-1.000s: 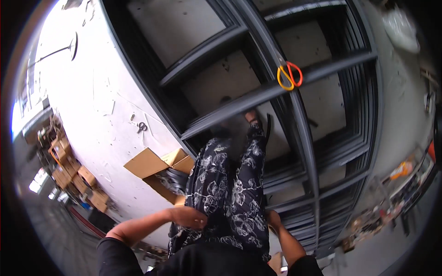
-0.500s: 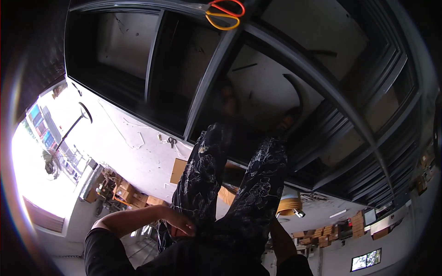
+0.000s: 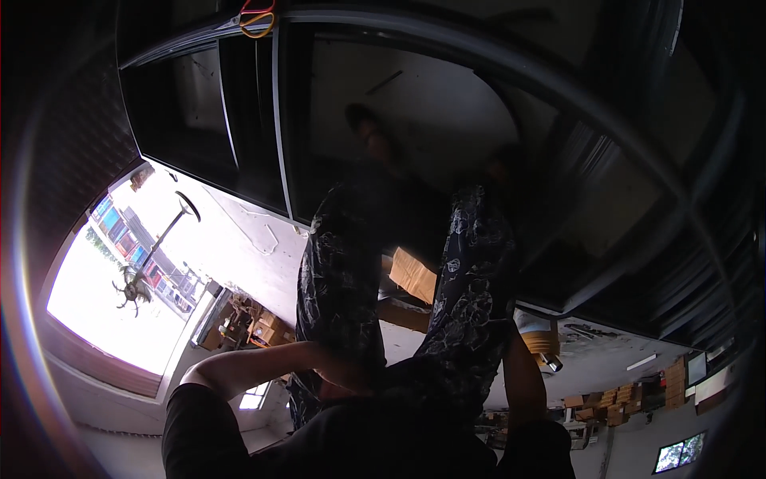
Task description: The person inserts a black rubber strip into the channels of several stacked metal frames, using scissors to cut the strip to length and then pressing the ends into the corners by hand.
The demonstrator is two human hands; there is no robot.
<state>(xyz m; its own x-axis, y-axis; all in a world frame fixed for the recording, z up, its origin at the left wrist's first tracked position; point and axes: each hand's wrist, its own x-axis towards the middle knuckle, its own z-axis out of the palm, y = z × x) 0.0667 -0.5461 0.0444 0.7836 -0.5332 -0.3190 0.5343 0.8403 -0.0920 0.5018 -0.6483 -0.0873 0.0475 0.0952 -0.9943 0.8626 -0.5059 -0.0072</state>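
Mostly one big black metal frame of long bars and crossbars (image 3: pixel 275 120) fills the upper part of the view, dark panels between the bars. Below it, pale floor (image 3: pixel 239 231) with a bright doorway at the lower left edge. Person stands at the frame, legs in dark patterned trousers (image 3: pixel 471 295). Left hand (image 3: pixel 339 369) rests against the left thigh, fingers loosely curled, gripping nothing that shows. Right hand (image 3: pixel 523 351) hangs near the right thigh, mostly hidden behind the leg; cannot tell if open or closed. Nearest loose thing: orange and red loop-handled scissors (image 3: pixel 257 16) lying on a bar at the frame's top edge, well apart from both hands. They look light, stiff and pointed, so best taken by the loops, not the blades. Open brown cardboard box (image 3: pixel 415 275) on the floor between the legs, contents hidden. Small cartons stacked by the doorway (image 3: pixel 239 323), too small to tell what is inside.
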